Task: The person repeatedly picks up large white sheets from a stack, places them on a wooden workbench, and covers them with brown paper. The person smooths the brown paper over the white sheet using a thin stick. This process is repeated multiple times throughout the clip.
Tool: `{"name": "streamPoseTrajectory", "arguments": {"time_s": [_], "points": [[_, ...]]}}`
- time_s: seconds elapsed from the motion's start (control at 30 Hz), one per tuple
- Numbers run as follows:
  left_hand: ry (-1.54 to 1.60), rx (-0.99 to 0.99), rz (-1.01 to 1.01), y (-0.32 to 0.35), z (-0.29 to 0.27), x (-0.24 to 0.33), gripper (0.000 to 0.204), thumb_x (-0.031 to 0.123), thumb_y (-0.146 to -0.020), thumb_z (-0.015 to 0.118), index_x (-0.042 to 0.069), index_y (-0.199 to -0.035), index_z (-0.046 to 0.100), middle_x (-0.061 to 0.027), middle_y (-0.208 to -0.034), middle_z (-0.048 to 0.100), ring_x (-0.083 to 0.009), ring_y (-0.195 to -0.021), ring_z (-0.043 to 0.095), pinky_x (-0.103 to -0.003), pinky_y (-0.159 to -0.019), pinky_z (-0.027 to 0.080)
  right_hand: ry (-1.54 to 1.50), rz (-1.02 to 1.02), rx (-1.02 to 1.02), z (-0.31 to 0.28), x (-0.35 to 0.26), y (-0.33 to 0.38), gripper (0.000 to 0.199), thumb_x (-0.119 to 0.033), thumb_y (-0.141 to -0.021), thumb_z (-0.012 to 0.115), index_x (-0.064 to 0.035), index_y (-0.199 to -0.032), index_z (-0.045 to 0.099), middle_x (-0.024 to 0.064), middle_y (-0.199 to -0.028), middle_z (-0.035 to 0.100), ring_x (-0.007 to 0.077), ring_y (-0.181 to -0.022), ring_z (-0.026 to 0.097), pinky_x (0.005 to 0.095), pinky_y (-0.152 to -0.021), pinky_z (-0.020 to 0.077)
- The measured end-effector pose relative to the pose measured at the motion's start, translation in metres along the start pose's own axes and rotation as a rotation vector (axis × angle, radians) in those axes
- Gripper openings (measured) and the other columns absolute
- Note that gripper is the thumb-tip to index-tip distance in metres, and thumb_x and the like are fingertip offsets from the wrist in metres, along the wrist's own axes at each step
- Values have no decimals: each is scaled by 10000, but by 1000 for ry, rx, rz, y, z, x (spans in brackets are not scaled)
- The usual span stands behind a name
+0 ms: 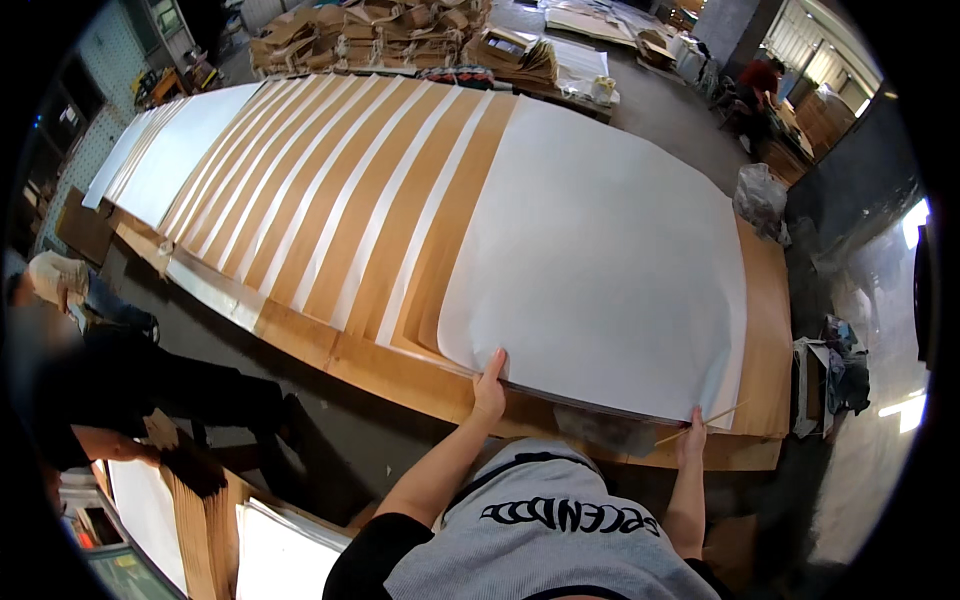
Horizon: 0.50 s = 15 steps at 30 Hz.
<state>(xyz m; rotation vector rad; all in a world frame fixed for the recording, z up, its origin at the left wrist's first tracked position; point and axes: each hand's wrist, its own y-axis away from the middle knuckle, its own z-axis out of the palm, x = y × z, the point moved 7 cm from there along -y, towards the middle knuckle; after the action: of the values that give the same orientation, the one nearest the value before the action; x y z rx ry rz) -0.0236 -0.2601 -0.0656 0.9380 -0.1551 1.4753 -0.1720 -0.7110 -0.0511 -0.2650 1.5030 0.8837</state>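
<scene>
A large white paper sheet point(600, 250) lies over the near right part of a long table, on top of other sheets. My left hand point(489, 388) grips its near edge, thumb on top and fingers underneath. At the sheet's near right corner, my right hand point(692, 440) is closed on the edge, and a thin wooden stick point(724, 412) passes through the same hand. Left of the sheet, brown-and-white sheets point(370, 190) lie fanned in overlapping strips along the table.
The wooden table edge point(400, 385) runs in front of me. At the lower left a person point(140, 390) handles brown and white sheets point(205, 530). Cardboard stacks point(380, 35) stand behind the table. A plastic bag point(762, 200) sits by its right end, and another person point(758, 90) is far right.
</scene>
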Motion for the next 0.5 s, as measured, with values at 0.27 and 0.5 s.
{"name": "streamPoseTrajectory", "arguments": {"time_s": [0.27, 0.5], "points": [[-283, -7, 176, 14, -14, 51, 249, 233, -858, 502, 2, -950, 479, -55, -784, 551, -121, -618, 520, -231, -541, 417, 33, 6, 1, -3, 1, -2, 397, -315, -837, 537, -45, -1118, 460, 8, -1020, 505, 129, -895, 451, 270, -774, 350], [-561, 213, 275, -2, -54, 105, 219, 228, -892, 429, 51, -763, 417, -30, -520, 444, -96, -367, 409, -227, -304, 293, 101, 15, -26, -19, 4, -11, 438, -311, -833, 542, -36, -1157, 436, 27, -1117, 461, 147, -980, 425, 290, -844, 325]]}}
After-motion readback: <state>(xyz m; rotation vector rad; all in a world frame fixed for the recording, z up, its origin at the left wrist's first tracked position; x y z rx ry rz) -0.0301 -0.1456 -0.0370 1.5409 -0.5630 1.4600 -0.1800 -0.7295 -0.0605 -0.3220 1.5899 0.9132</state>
